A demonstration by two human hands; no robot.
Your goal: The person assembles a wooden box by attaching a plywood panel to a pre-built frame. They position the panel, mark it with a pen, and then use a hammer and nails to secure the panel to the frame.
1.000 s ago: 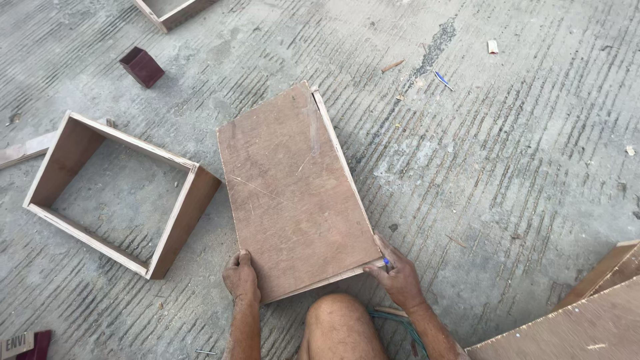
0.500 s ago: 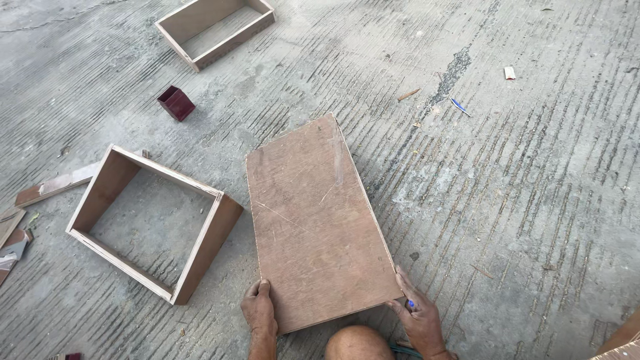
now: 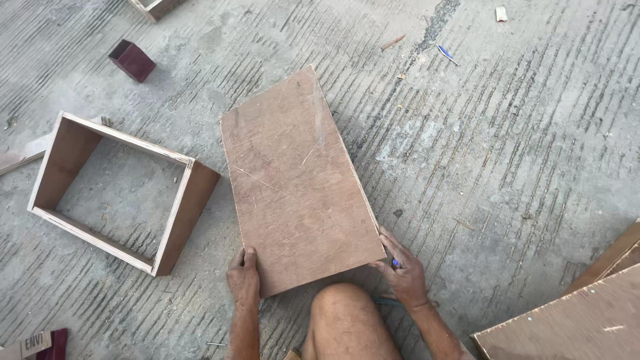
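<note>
Two hands on one plywood board (image 3: 298, 183), head view only. It lies flat on the concrete floor (image 3: 520, 133), long axis running away from the person, tilted a bit left. Left hand (image 3: 244, 277) grips the board's near-left corner, thumb on top. Right hand (image 3: 405, 267) presses the near-right corner, fingers spread (something small and blue tucked in it). Both equally close. Left of the board sits an open wooden frame (image 3: 117, 190), just beside it.

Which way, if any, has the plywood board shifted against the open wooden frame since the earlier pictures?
No. The plywood board keeps its left edge just beside the right corner of the open wooden frame, as before.
</note>
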